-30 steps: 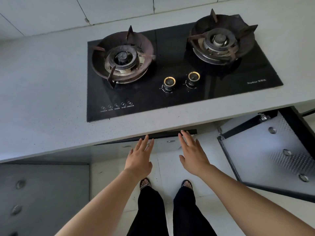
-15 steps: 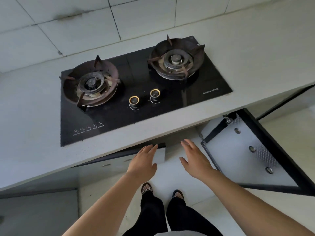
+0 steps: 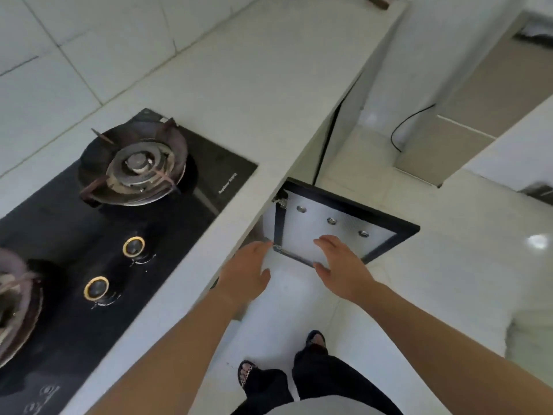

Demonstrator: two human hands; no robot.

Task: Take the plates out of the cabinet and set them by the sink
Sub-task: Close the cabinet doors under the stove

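Our left hand [image 3: 248,269] holds nothing. Its fingers are loosely spread and reach toward the shadowed gap just under the counter [image 3: 269,85] edge, with the fingertips close to the lower hinge-side corner of the cabinet door [image 3: 347,227]. We cannot tell whether they touch it. Our right hand [image 3: 344,265] is empty too, palm down with straight fingers and the thumb held apart. It hangs in front of the lower part of that door, and contact is unclear.

The door stands swung open toward the floor [image 3: 449,265]. It has a black frame around a pale dimpled panel, three round metal studs [image 3: 331,220] in a row, and a metal hinge [image 3: 281,202] at its upper corner beside the counter. The counter overhang hides the inside of the cabinet, so we cannot see the plates. The sink is out of view.

On the counter to our left sits a black glass stove [image 3: 209,181]. One burner [image 3: 134,166] is in full view, a second burner [image 3: 12,295] is cut by the frame edge, and two knobs with gold rings [image 3: 133,246] sit between them. A white tiled wall [image 3: 74,40] rises behind.

Below us are our black trousers [image 3: 329,381] and sandalled feet [image 3: 247,374] on glossy pale tiles. Beyond the end of the counter, a thin black cable [image 3: 401,130] loops down a pale panel.
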